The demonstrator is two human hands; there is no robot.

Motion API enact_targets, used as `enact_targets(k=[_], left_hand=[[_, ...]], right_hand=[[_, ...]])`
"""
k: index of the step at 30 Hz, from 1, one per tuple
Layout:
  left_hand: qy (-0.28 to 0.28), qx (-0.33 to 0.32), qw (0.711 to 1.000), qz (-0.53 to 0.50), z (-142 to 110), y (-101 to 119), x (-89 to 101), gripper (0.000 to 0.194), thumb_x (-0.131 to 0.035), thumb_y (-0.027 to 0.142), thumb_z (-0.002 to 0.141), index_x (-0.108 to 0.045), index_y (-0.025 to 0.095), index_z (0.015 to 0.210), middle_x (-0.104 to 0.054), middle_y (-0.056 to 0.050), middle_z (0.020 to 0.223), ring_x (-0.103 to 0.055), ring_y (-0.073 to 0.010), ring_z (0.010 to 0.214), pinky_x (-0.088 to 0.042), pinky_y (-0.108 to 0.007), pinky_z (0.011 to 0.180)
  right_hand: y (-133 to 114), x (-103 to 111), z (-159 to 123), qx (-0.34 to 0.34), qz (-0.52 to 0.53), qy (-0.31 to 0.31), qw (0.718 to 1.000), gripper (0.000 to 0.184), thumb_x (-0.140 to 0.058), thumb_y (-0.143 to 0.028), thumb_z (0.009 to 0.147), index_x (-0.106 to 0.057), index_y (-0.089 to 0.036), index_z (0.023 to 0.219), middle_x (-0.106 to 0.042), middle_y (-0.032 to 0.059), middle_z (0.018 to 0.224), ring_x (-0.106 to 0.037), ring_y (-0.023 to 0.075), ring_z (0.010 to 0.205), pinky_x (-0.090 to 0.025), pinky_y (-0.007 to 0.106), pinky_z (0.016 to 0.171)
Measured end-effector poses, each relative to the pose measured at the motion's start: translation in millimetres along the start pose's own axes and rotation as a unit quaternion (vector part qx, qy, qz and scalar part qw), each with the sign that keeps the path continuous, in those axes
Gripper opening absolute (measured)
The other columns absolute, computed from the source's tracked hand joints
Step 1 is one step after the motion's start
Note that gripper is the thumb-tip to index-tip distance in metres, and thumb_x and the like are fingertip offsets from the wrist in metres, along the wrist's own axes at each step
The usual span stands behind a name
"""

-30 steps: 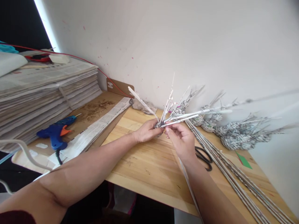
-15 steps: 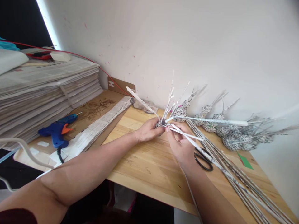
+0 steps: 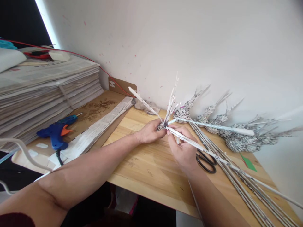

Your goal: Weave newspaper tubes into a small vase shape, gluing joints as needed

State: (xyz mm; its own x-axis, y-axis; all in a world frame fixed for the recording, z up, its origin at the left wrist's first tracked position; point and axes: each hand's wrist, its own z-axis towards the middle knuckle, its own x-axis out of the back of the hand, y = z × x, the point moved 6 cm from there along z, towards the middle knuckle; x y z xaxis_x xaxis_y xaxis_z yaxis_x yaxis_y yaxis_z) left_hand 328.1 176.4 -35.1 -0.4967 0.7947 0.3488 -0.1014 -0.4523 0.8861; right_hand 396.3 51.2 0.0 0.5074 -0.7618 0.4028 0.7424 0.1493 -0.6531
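Observation:
Near the middle of the table, my left hand (image 3: 151, 130) is closed around a small woven newspaper piece (image 3: 160, 126), mostly hidden by the fingers. Several paper sticks rise from it, one thick white stick (image 3: 144, 102) leaning left. A pale blue-white paper tube (image 3: 220, 126) juts out to the right. My right hand (image 3: 183, 145) pinches a long white paper tube (image 3: 201, 147) close to the weave, and its far end runs off to the right over the table. Black-handled scissors (image 3: 207, 162) lie beside the right wrist, partly covered.
Several woven newspaper pieces (image 3: 243, 138) line the wall at right. A bundle of rolled paper sticks (image 3: 227, 171) lies across the right side. On the left are a blue glue gun (image 3: 55, 134), newspaper strips (image 3: 104, 121) and a tall newspaper stack (image 3: 78, 82). A red cable (image 3: 80, 56) crosses behind.
The long white tube in my right hand has swung up and to the right, now lying closer together with the shorter strand. Some upright sticks have shifted slightly. My left hand stays in place.

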Motion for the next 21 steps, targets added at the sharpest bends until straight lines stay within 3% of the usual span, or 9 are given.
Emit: enact_targets(k=[9,14,21], left_hand=[[-0.051,0.033,0.997,-0.041,-1,-2,-5.6,0.026,-0.057,0.033,0.082,-0.06,0.013,0.099,-0.059,0.0,0.082,-0.053,-0.0143,0.074,-0.044,-0.025,0.07],[-0.056,0.033,0.997,-0.039,-1,-5,-6.6,0.028,-0.058,0.034,0.08,-0.061,0.013,0.099,-0.063,-0.002,0.086,-0.057,-0.0164,0.08,-0.046,-0.026,0.074],[-0.064,0.032,0.997,-0.011,-2,-10,-7.7,0.027,-0.057,0.035,0.081,-0.061,0.014,0.098,-0.065,-0.004,0.092,-0.059,-0.0187,0.084,-0.048,-0.028,0.075]], right_hand=[[14,-5,-5,-0.024,0.067,0.003,0.997,0.008,-0.065,-0.018,0.084,-0.062,-0.025,0.088,-0.072,0.0042,0.097,-0.068,0.0223,0.094,-0.053,0.04,0.091],[7,-6,-3,0.0,0.046,-0.018,0.999,0.017,-0.062,-0.014,0.083,-0.067,-0.024,0.095,-0.07,0.0042,0.093,-0.067,0.023,0.092,-0.052,0.04,0.089],[4,-7,-2,-0.021,0.052,-0.046,0.997,0.016,-0.059,-0.017,0.088,-0.07,-0.024,0.096,-0.073,0.0044,0.097,-0.069,0.0219,0.094,-0.053,0.038,0.09]])
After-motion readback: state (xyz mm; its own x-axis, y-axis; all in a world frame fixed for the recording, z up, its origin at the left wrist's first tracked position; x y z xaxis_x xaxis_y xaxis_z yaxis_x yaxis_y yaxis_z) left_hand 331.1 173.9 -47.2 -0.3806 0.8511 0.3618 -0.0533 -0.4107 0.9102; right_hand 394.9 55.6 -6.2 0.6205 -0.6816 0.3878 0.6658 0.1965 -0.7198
